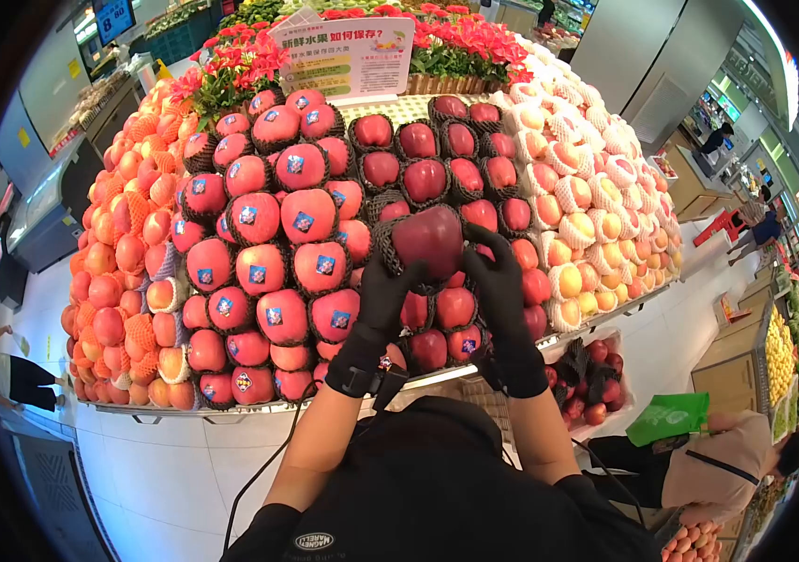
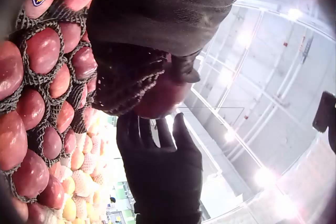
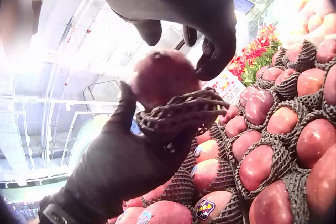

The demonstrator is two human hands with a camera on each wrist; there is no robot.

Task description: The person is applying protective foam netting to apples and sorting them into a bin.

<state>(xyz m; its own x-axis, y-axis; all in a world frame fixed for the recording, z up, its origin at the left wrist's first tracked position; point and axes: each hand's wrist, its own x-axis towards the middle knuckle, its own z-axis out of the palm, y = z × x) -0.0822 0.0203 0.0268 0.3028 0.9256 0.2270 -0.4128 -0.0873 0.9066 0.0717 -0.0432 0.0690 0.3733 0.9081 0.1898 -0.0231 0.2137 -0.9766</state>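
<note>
Left hand: the left hand [image 1: 382, 300] has the goods here, thumb up one side of a big dark apple [image 1: 429, 239], palm under its black net [image 3: 181, 111]. Pretty solid grip tbh.
Right hand: the right hand [image 1: 502, 295] isn't clamped on anything. Fingers reach up to the apple's edge, loosely bent; a fingertip looks to touch the skin, but can't tell if it's pressing.
Where the apple is: up in front of the chest, between both hands, over the rows of stickered apples [image 1: 257, 217] and other netted ones.
Which way it lies: it's off the inner side of the right hand, bare end toward those fingers, netted end down in the left palm. Left hand is clearly the closer one, since it's wrapped around the thing.
Long axis: roundish, so no obvious one imo.
Looks: deep maroon, way darker than the stickered ones, kinda shiny. Small dark hollow on the bare end, maybe the stem pit. No sticker on the part I can see.
Net: open mesh, hugs the lower part only, rim a bit loose and ruffled.
Behind it: printed sign [image 1: 348, 61] with red flowers [image 1: 474, 42] on either side, well apart from the hands.
</note>
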